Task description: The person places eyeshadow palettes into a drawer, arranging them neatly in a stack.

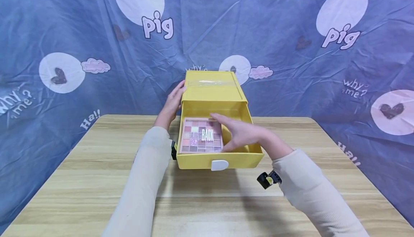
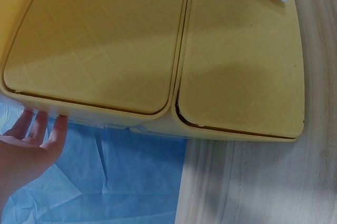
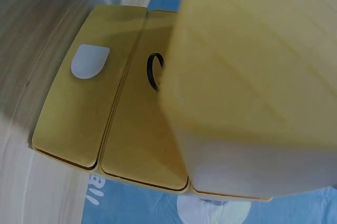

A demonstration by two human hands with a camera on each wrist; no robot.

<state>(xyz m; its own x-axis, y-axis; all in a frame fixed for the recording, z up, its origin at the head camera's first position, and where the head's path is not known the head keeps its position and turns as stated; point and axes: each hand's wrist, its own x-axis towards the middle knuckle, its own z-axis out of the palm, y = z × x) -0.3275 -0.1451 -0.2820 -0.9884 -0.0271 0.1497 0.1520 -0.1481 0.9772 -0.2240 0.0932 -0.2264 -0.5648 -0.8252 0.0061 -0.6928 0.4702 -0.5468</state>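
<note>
A yellow drawer cabinet [image 1: 215, 89] has its top drawer [image 1: 200, 161] pulled out toward me. Inside lies an eyeshadow palette [image 1: 197, 136] with "BACK" on its lid, against the drawer's left wall. My right hand [image 1: 244, 134] reaches into the drawer with thumb and fingers spread apart. Its fingers lie by the palette's far edge, its thumb by the near right corner; whether they press on it I cannot tell. My left hand [image 1: 173, 104] rests along the cabinet's left side. In the left wrist view its fingertips [image 2: 58, 129] touch that side.
The cabinet stands on a wooden table [image 1: 97, 186] before a blue printed cloth [image 1: 207, 21]. Lower drawers [image 3: 137, 129] are closed; one bears a white tab [image 3: 90, 61], another a black loop [image 3: 152, 71]. The drawer's white handle [image 1: 219, 165] sticks out in front.
</note>
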